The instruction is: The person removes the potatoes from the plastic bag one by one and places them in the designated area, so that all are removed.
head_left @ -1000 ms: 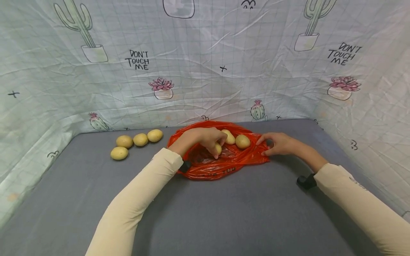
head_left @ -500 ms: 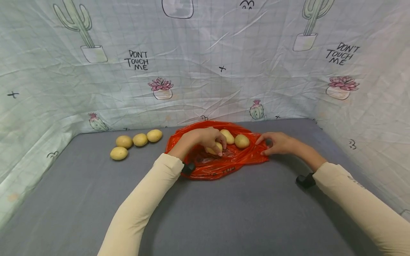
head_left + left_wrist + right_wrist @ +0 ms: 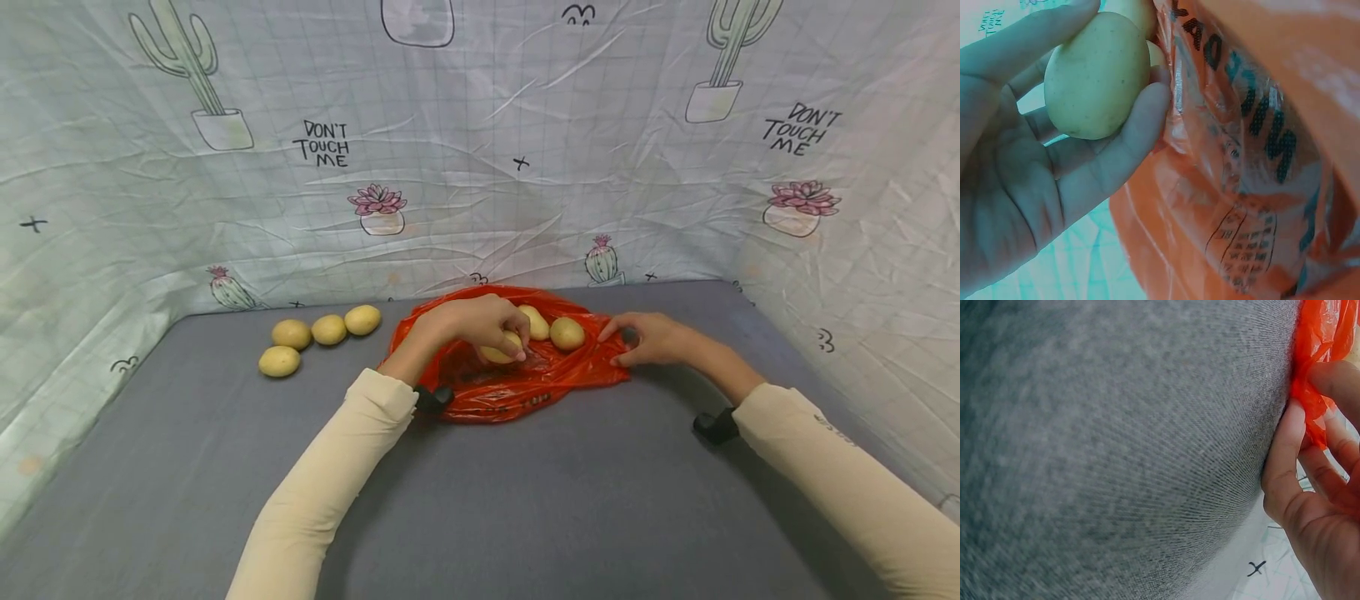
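Observation:
A red plastic bag (image 3: 517, 404) lies spread with its mouth open on the grey table. Over its left half, my left hand (image 3: 487, 321) grips a yellow potato (image 3: 501, 348) between thumb and fingers. The left wrist view shows that potato (image 3: 1097, 75) large, with the fingers curled round it and the bag (image 3: 1210, 181) right beside. My right hand (image 3: 652, 337) pinches the bag's right edge; in the right wrist view thumb and fingers meet on the red plastic (image 3: 1315, 406). Two more potatoes, one pale (image 3: 534, 323) and one rounder (image 3: 567, 333), rest in the bag.
Several potatoes (image 3: 328, 329) sit in a loose group on the table left of the bag, one (image 3: 279, 361) nearer the front. A cloth backdrop (image 3: 465, 167) with cactus prints rises behind the table (image 3: 540, 500) and along its sides.
My left hand has shifted slightly left, and the potato in it shows more than before. The right hand stays at the bag's edge.

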Available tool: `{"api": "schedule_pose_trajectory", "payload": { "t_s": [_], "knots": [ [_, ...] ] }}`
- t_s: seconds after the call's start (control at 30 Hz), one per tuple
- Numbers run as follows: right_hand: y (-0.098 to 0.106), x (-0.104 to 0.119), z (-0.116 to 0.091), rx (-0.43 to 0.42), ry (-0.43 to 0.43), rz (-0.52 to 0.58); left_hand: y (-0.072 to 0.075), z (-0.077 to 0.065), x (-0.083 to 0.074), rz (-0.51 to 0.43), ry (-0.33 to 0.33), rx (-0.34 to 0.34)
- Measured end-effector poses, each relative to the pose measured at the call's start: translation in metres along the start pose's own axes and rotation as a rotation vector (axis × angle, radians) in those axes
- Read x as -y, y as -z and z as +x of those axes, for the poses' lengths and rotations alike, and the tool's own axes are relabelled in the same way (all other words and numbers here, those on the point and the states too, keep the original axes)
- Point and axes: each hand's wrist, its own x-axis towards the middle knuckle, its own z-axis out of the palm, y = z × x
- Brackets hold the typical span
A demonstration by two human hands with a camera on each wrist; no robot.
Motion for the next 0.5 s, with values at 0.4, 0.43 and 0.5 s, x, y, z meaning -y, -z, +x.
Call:
{"api": "schedule_pose_trajectory", "payload": {
  "t_s": [0.4,0.43,0.5],
  "knots": [
    [-0.001,-0.001,0.0,0.0,0.01,0.004,-0.003,-0.027,0.001,-0.012,-0.04,-0.01],
    [-0.001,-0.001,0.0,-0.001,0.016,0.0,-0.004,-0.03,0.001,-0.031,-0.03,-0.002],
    [-0.001,-0.001,0.001,-0.003,0.009,-0.002,-0.005,-0.034,0.001,-0.061,-0.011,0.013]
  ]
}}
